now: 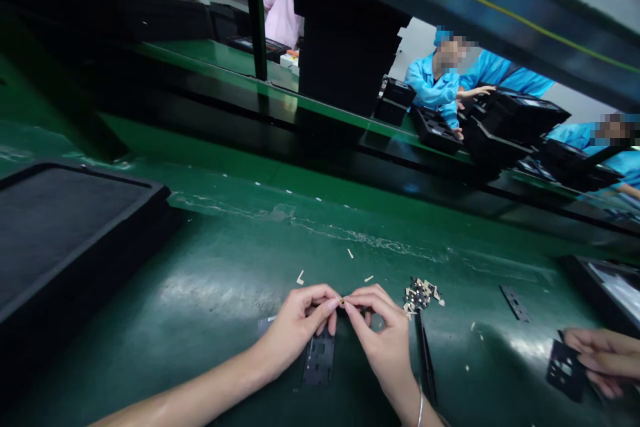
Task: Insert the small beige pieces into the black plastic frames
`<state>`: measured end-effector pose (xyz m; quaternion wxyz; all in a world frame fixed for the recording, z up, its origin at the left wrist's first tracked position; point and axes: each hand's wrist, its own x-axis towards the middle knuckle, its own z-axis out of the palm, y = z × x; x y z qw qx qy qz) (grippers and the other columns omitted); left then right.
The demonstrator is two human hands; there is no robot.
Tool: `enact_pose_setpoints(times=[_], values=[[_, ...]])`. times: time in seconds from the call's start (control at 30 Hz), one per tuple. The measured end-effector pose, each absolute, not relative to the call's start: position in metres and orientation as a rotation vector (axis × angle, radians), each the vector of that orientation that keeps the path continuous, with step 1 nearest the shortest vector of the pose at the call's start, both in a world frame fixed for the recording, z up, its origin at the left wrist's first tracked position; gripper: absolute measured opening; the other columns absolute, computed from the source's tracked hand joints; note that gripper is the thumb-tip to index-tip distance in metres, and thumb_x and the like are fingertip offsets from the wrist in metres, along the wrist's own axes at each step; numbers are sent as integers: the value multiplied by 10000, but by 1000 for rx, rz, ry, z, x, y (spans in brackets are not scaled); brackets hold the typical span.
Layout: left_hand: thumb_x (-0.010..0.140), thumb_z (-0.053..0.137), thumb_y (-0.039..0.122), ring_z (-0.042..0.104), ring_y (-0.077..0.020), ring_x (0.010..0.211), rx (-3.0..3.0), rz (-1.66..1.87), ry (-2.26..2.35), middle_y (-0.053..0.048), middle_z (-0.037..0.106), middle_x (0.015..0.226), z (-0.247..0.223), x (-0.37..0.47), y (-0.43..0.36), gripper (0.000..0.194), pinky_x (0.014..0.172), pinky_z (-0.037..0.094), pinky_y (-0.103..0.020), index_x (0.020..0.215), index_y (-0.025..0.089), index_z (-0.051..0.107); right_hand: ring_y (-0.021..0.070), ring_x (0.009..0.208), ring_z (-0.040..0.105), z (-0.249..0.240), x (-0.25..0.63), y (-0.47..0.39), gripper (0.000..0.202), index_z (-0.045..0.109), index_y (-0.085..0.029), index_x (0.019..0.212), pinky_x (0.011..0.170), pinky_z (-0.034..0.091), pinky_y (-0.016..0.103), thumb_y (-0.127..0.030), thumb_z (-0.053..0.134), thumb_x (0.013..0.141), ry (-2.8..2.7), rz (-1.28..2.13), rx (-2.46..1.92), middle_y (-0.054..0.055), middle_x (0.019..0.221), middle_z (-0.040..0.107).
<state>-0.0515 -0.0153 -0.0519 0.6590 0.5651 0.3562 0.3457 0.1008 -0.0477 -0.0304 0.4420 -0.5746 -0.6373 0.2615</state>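
Note:
My left hand [311, 317] and my right hand [380, 320] meet in a pinch over the green table. Between their fingertips is a tiny yellowish part [342, 302], too small to name. Below my left hand lies a flat black plate with cut-outs [319, 361], partly covered by the fingers. The edge of a greyish plate [265, 325] shows at the left wrist side. Just right of my right hand is a heap of small black and cream pieces [420, 295], with black tweezers [425, 363] below it.
A large black tray [75, 213] stands at the left. Loose cream strips [301, 277] lie beyond my hands. At the right, another person's hand [607, 353] holds a black plate [565, 368], near a small dark plate [515, 303]. People in blue work behind stacked black trays [520, 117].

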Motion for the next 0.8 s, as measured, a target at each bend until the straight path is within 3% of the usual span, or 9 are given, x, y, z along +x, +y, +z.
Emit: enact_pose_setpoints(times=[0.2, 0.33, 0.8], values=[[884, 463, 263, 438, -108, 562, 1665, 941, 922, 21, 488, 634, -54, -53, -21, 159, 556, 332, -221, 768, 163, 506, 149, 676, 570, -42, 103, -45, 119, 653, -174, 727, 545, 407, 228, -286, 642, 763, -1291, 972, -1491, 39, 745, 625], [893, 452, 208, 467, -120, 630, 1889, 990, 889, 5, 507, 679, -56, -54, -22, 129, 616, 349, -230, 802, 165, 533, 114, 618, 519, -46, 104, -45, 150, 649, -170, 732, 515, 372, 205, -318, 667, 744, -1179, 1148, -1426, 19, 719, 614], [915, 414, 198, 513, -129, 677, 1889, 914, 857, -6, 560, 719, -57, -56, -22, 162, 651, 365, -234, 827, 168, 547, 86, 576, 426, -44, 104, -44, 191, 585, -157, 755, 463, 311, 189, -341, 618, 793, -1125, 1407, -1305, -9, 653, 519]])
